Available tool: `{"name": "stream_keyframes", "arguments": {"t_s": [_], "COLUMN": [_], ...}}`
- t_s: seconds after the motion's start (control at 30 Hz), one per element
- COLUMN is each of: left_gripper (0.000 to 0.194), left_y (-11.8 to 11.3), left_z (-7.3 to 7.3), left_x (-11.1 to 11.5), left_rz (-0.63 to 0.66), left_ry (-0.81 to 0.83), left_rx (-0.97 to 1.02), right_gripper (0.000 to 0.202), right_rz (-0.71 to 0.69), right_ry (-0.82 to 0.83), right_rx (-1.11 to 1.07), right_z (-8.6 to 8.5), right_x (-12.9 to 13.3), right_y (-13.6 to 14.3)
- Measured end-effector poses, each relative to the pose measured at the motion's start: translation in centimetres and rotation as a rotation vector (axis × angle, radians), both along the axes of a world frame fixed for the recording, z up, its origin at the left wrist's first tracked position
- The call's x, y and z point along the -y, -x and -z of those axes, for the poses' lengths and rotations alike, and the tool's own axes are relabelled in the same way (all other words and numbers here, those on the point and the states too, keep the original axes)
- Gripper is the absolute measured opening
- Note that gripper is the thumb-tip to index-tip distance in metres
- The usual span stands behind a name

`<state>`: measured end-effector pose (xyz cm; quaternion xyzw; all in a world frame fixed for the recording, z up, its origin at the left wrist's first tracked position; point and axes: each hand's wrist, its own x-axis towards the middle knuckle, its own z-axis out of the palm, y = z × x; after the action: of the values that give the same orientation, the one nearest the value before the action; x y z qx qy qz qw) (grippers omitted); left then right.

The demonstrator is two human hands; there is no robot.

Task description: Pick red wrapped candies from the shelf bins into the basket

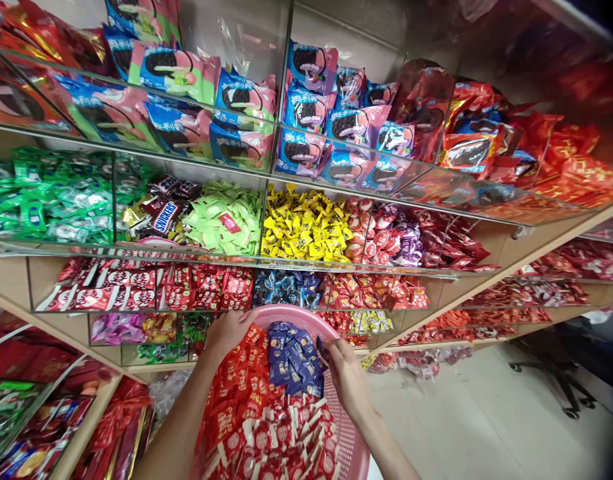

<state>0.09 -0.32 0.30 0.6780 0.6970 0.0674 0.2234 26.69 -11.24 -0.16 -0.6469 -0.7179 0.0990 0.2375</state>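
A pink plastic basket (347,427) with a perforated wall stands low in front of me. Inside it, red packets (246,370) lie on the left, dark blue candy packets (292,357) are heaped at the far right, and red-and-white wrapped candies (281,437) fill the near part. My left hand (230,333) is closed on the far left rim of the basket. Over the right rim, my right hand (342,367) has its fingers pinched on a dark blue candy packet, beside the blue heap; the fingertips are partly hidden.
Glass-fronted shelves rise ahead, with Oreo packs (303,110), yellow candies (306,227), light green packets (226,217) and a Snickers bar (165,217). Lower compartments hold red packets and blue candies (286,289). At right are tiled floor (436,413) and a wheeled chair base (561,383).
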Motion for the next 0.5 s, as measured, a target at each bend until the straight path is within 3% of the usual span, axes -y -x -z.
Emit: {"name": "stream_keyframes", "arguments": {"t_s": [0.13, 0.23, 0.37, 0.5], "left_gripper": [0.063, 0.063, 0.064, 0.064], "left_y": [0.1, 0.1, 0.0, 0.0], "left_z": [-0.1, 0.0, 0.0, -0.1], "left_x": [0.0, 0.0, 0.1, 0.2], "left_rz": [0.018, 0.016, 0.006, 0.004], "left_ry": [-0.005, -0.010, -0.011, -0.012], "left_rx": [-0.004, -0.010, -0.011, 0.010], "right_gripper": [0.030, 0.028, 0.026, 0.029], "right_rz": [-0.143, -0.143, -0.120, -0.111], "right_ry": [0.068, 0.044, -0.058, 0.015], "right_rx": [0.049, -0.011, 0.025, 0.259], "right_z": [-0.1, -1.3, -3.5, -4.0], "right_x": [-0.2, -1.5, -5.7, -11.1], "right_y": [0.5, 0.2, -0.1, 0.9]}}
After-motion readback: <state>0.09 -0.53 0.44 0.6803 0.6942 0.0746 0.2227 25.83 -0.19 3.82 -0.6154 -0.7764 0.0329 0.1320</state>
